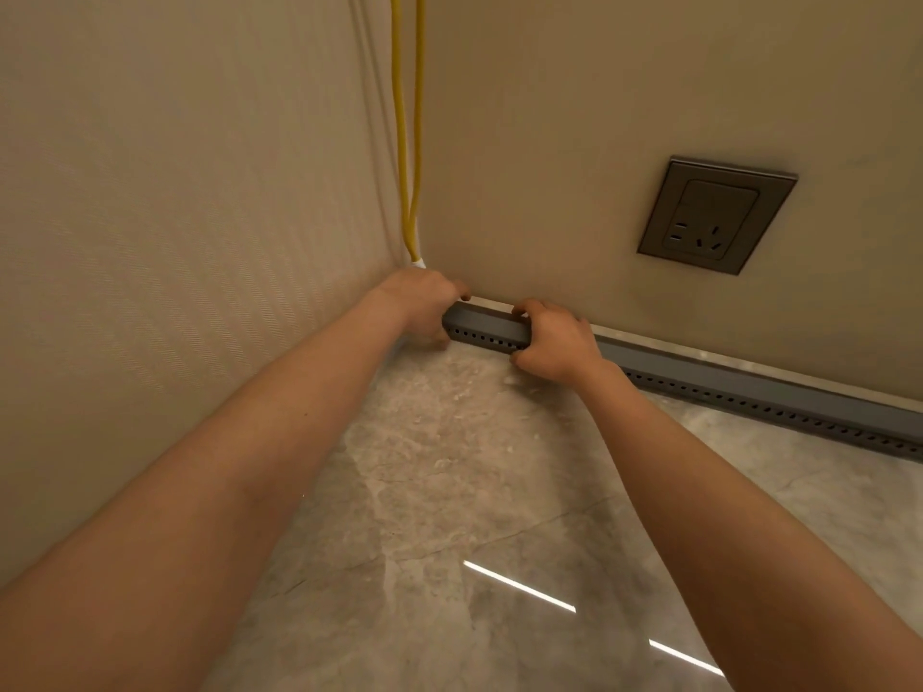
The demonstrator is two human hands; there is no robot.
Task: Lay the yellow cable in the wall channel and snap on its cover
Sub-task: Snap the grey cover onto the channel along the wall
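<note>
Two strands of yellow cable (pixel 405 142) hang down the room corner and vanish behind my left hand. A grey perforated wall channel (pixel 749 392) runs along the foot of the right wall, with its smooth grey cover (pixel 487 322) on top. My left hand (pixel 424 304) grips the channel's corner end, fingers over the top and thumb below. A short way to the right, my right hand (pixel 554 344) clamps the cover the same way. The cable inside the channel is hidden.
A dark wall socket (pixel 716 214) sits on the right wall above the channel. A textured wall closes off the left side. The polished stone floor (pixel 474 491) spreads out below my arms, with light streaks reflected in it.
</note>
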